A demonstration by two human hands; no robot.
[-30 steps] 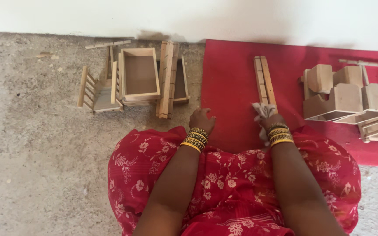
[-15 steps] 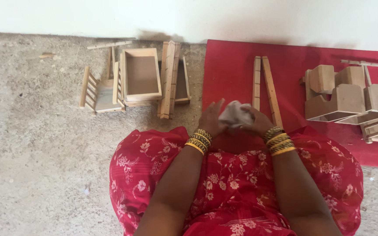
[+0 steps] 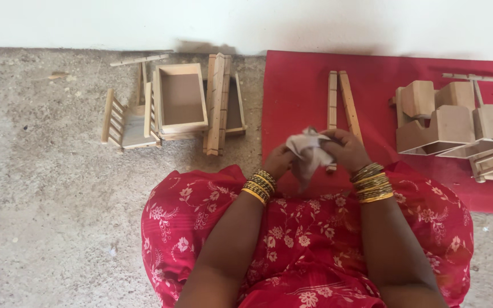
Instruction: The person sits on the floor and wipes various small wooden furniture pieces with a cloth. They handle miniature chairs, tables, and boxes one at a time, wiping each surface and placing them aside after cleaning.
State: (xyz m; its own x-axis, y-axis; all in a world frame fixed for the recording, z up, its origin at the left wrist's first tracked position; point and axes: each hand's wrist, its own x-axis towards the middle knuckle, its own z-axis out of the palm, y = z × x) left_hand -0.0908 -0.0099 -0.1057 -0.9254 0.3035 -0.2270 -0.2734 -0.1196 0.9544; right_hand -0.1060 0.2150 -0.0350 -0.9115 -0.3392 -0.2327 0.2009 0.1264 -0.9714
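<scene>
Both hands pinch a crumpled pale cloth (image 3: 308, 149) between them: the left hand (image 3: 279, 162) grips its lower left edge, the right hand (image 3: 346, 149) closes over its upper right, and the cloth hangs bunched above the lap, near the front edge of the red mat (image 3: 303, 97). One second earlier the right hand alone pressed the cloth against the pair of wooden strips (image 3: 340, 105) while the left lay idle beside it; the cloth has since been lifted clear and the hands have come together over it, which suggests refolding or shifting of the grip rather than rubbing. The strips now lie uncovered on the mat, just beyond the right hand's fingers. Containers: on the bare floor, an open shallow wooden box (image 3: 181, 100) shows nothing inside; a slatted wooden frame (image 3: 122, 121) touches its left side. On the mat's right, stacked wooden boxes (image 3: 457, 122) lie tilted, their interiors not visible.
</scene>
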